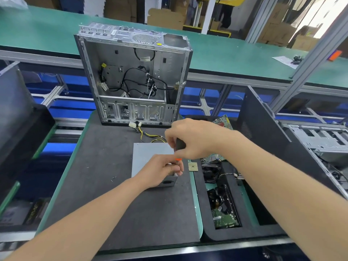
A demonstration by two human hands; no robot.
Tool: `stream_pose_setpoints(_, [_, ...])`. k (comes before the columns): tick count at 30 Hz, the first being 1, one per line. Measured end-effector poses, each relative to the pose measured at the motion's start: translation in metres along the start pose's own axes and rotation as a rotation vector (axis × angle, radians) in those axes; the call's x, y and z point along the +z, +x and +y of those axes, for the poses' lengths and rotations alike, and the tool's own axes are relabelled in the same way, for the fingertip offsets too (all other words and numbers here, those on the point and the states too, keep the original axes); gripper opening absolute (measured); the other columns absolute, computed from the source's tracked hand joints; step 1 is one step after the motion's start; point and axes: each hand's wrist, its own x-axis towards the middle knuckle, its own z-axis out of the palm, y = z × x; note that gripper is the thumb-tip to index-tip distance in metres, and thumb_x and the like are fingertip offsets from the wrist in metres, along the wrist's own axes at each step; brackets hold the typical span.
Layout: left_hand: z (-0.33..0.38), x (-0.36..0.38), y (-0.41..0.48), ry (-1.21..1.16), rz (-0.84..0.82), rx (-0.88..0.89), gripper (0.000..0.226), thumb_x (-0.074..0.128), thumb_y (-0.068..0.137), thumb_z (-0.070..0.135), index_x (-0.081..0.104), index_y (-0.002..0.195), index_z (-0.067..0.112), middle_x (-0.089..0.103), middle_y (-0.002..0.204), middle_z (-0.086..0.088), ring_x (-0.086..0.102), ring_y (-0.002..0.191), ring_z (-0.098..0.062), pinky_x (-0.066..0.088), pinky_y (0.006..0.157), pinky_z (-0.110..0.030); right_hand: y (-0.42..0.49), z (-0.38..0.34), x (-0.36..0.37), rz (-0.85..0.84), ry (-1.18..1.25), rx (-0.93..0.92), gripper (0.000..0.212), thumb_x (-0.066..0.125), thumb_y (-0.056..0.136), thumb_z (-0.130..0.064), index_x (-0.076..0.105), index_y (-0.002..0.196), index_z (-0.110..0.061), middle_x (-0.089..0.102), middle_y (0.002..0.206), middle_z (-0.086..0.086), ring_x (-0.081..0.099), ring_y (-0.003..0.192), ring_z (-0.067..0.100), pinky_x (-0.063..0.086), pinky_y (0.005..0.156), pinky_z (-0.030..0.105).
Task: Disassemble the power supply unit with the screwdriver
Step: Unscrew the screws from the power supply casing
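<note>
The right hand (194, 140) is closed round the black handle of the orange-collared screwdriver (179, 146), which is held nearly upright with its tip pointed down at the near right corner of the grey, box-shaped sheet-metal power supply unit (150, 155). The tip itself is hidden by fingers. The left hand (160, 170) is clamped over that same corner, its fingertips lying against the lower shaft. Both forearms are extended forward, the wrists converging so that the hands nearly touch. The unit lies flat on the black foam mat of the worktop (105, 194), with its yellow-and-black cable bundle (148, 135) trailing away from its far edge. The casing is judged rigid and moderately heavy, with smooth faces and possibly sharp edges; a hold at the corners or side walls is judged best, not by the cables. Small loose screws (113, 178) lie on the mat to the left. Beyond the unit an open silver computer case (131, 78) stands upright. To the right, a square CPU chip (193, 166) is seen beside a black foam tray (244, 213) holding a hard drive (224, 210).
</note>
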Motion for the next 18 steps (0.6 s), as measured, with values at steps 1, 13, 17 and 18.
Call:
stream_pose_setpoints(1, [0.001,0.001,0.001,-0.001,0.007,-0.008,0.023,0.055,0.101,-0.001,0.074,0.090,0.007,0.074,0.086,-0.010,0.071,0.085,-0.021,0.059,0.094,-0.050,0.000,-0.003,0.007,0.113,-0.039,0.108,0.033,0.062,0.089,-0.055,0.054,0.094,-0.024,0.053,0.090,-0.006,0.053,0.085,0.018,0.045,0.065,0.036])
stream_pose_setpoints(13, [-0.001,-0.005,0.000,0.013,-0.018,-0.004,0.021,0.060,0.104,0.015,0.075,0.096,0.026,0.077,0.093,-0.003,0.073,0.090,-0.025,0.061,0.089,-0.029,0.012,-0.013,0.015,0.145,0.115,0.364,0.028,0.064,0.094,-0.042,0.050,0.092,-0.017,0.047,0.080,-0.001,0.057,0.077,0.029,0.045,0.062,0.037])
stream_pose_setpoints(17, [0.000,-0.007,-0.001,0.052,-0.024,0.008,0.021,0.060,0.104,0.019,0.075,0.097,0.032,0.078,0.096,0.003,0.072,0.091,-0.021,0.060,0.092,-0.038,-0.002,0.002,-0.003,-0.048,0.132,0.098,0.016,0.067,0.093,-0.029,0.052,0.098,-0.025,0.059,0.090,-0.010,0.058,0.087,0.019,0.049,0.066,0.035])
stream_pose_setpoints(18, [0.001,-0.007,-0.001,0.050,-0.023,0.005,0.021,0.060,0.104,0.018,0.075,0.097,0.032,0.078,0.096,0.003,0.072,0.091,-0.018,0.060,0.092,-0.038,-0.002,0.005,-0.006,-0.087,0.123,0.047,0.017,0.068,0.092,-0.024,0.053,0.099,-0.025,0.058,0.094,-0.010,0.057,0.090,0.017,0.049,0.070,0.034])
